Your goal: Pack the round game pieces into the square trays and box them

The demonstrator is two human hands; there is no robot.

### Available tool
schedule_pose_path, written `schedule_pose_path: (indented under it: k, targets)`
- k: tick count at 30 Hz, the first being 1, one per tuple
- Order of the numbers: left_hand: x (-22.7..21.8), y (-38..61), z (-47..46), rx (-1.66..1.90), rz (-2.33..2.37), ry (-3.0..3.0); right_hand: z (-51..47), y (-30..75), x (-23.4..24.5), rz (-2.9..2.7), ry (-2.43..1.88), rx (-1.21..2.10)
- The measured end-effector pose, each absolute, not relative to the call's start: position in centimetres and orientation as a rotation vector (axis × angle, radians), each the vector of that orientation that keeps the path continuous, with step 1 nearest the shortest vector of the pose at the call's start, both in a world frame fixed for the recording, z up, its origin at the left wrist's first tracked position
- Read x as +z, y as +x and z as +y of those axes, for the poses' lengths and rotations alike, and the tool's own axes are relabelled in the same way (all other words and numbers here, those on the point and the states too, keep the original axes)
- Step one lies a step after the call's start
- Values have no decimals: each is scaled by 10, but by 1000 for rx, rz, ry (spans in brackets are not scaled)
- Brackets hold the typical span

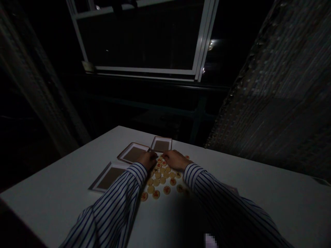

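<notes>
Round, wood-coloured pieces (162,180), some marked in red or black, lie loosely spread on the smooth white table (64,193), lower centre of the frame. The left hand (147,159) and right hand (175,159) curl at their upper edge; whether either grips a piece, I cannot tell. Three shallow rectangular trays (134,154), left and above, show flat brown bottoms. The striped left sleeve (113,206) hides part of the nearest tray.

White table (64,182); on it, three shallow rectangular trays (133,154); many round discs (167,190), some red-marked, some dark-marked, some plain.
</notes>
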State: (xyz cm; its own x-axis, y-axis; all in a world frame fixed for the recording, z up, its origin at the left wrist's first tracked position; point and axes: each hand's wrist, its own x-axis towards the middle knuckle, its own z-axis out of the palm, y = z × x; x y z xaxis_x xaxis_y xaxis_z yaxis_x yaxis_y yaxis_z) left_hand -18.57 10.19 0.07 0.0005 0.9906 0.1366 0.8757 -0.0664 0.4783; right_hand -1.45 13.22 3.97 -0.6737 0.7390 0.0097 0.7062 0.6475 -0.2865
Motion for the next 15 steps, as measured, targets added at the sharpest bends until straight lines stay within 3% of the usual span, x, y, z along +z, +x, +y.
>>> schedule_pose_path:
  k: [15]
  targets:
    - [3, -181, 107, 561, 1904, 2168, 131, -25, 36, -2797, -1220, 339]
